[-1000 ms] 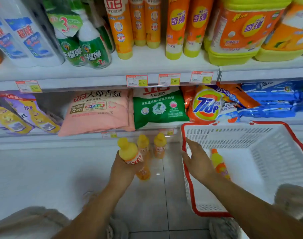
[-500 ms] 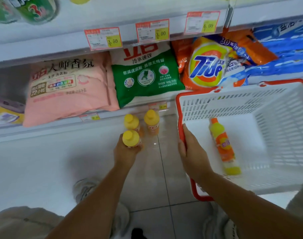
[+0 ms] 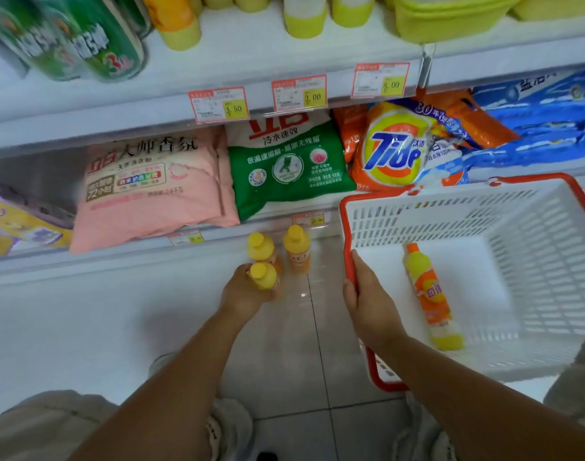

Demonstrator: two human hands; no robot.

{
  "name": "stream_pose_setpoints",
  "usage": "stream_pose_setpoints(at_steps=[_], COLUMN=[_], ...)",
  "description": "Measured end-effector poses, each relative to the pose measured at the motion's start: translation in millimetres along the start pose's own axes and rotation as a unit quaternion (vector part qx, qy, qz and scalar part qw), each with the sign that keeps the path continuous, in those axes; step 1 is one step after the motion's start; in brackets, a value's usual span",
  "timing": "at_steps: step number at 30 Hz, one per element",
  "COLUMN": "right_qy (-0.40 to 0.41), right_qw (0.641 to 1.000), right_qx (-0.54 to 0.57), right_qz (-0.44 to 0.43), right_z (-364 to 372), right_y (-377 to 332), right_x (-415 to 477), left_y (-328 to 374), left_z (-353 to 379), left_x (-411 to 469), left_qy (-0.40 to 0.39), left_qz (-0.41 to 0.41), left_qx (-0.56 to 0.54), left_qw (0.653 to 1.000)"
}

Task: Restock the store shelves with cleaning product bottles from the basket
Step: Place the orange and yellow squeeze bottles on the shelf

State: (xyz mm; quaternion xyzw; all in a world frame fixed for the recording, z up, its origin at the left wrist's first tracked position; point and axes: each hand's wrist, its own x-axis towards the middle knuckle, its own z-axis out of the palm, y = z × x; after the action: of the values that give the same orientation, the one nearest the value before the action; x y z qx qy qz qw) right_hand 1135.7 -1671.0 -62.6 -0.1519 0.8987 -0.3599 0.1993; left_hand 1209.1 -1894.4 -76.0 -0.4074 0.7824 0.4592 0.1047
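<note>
Placing step: the left hand [image 3: 247,294] has its grip closed round a yellow-capped bottle [image 3: 264,277], lowering it beside two standing bottles [image 3: 296,249] under the shelf [image 3: 35,261]. The right hand [image 3: 367,297] clasps the basket [image 3: 484,207] rim. Next, probably, fetch the last bottle [image 3: 427,294] lying inside.

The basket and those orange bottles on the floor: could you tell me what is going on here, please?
A person is unloading cleaning bottles in front of the shelves. Their left hand grips a yellow-capped orange bottle beside two matching bottles standing on the floor. Their right hand holds the red rim of the white basket, where one more bottle lies on its side. None is on a shelf yet.
</note>
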Motion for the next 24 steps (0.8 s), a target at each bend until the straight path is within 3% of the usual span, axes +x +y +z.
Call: stream_pose_setpoints(at_steps=[4, 8, 13, 16, 24], right_qy=[-0.033, -0.049, 0.022, 0.057, 0.112], right_qw=[0.999, 0.996, 0.995, 0.980, 0.943], right_qx=[-0.022, -0.065, -0.009, 0.019, 0.108], right_qz=[0.003, 0.026, -0.097, -0.188, -0.293], right_z=[-7.7, -28.1, -62.6, -80.1, -88.1], right_y=[-4.1, -23.8, -105.5, -169.6, -307.6], right_x=[-1.1, 9.2, 34.9, 63.4, 151.4], left_y=[23.1, 65.1, 127.7, 151.3, 142.2], left_z=[-34.3, -80.7, -142.7, -175.9, -202.4], left_x=[-22.9, -42.5, -35.0, -13.0, 48.4], left_qy=[0.005, 0.125, 0.306, 0.373, 0.345], left_qz=[0.027, 0.150, 0.309, 0.342, 0.369], left_qx=[0.054, 0.042, 0.070, 0.126, 0.258], left_qw=[0.998, 0.980, 0.898, 0.853, 0.823])
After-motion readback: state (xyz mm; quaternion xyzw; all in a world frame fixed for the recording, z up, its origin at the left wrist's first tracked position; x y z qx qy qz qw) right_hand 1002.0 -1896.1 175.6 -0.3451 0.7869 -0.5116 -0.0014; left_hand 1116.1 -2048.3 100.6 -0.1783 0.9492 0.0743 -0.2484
